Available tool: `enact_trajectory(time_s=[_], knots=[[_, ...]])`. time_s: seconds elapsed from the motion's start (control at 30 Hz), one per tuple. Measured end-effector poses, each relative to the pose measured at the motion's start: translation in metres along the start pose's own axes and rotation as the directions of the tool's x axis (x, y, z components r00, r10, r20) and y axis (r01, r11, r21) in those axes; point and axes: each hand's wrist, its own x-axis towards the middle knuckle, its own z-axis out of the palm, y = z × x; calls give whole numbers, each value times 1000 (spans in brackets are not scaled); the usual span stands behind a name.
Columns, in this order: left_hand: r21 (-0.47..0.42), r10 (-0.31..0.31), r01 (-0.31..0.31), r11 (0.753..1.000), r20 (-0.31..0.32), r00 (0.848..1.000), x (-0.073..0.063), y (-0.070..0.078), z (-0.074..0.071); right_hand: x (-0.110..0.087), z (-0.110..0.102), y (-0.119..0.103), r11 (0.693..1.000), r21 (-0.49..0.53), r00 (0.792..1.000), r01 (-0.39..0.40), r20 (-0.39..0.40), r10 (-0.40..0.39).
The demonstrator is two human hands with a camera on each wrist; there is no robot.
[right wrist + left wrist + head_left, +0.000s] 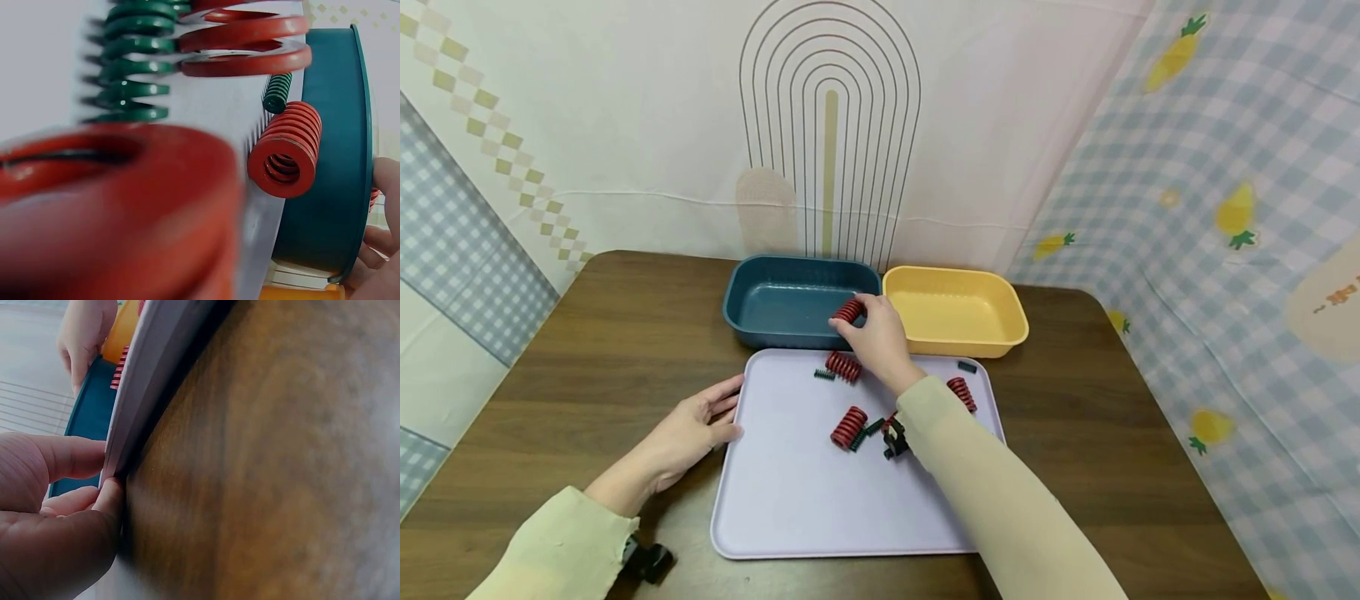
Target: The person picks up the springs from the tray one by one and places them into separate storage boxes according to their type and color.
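Observation:
In the head view my right hand (878, 337) pinches a red coil spring (848, 311) between thumb and fingers, over the right end of the dark blue bin (782, 340). In the right wrist view that hand (384, 231) shows at the bin's rim, the spring mostly hidden. My left hand (691, 427) touches the left edge of the pale lilac tray (790, 508) with its fingertips. On the tray lie several red springs, among them one near the middle (848, 428) and one by the far edge (843, 367). Smaller green springs (824, 375) lie among them.
A yellow bin (958, 343) stands right of the blue one, both behind the tray on the brown wooden table (625, 333). A lone green spring (967, 367) lies near the tray's far right corner. Patterned cloth (662, 125) hangs behind the table.

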Motion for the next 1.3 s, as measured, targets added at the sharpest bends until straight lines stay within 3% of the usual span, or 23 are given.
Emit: enact_trajectory(time_s=[0.57,1.0,1.3], knots=[[11,-9,9,1000,1,1000,0,2,0,-3,-9,0,996,64,998,68,-5,-67],[16,-7,7,1000,9,1000,1,-1,-2,-28,-55,16,974,197,987,114,87,-133],[14,-1,1,1000,14,1000,0,0,-2,-51,-84,50,974,170,979,147,117,-169]])
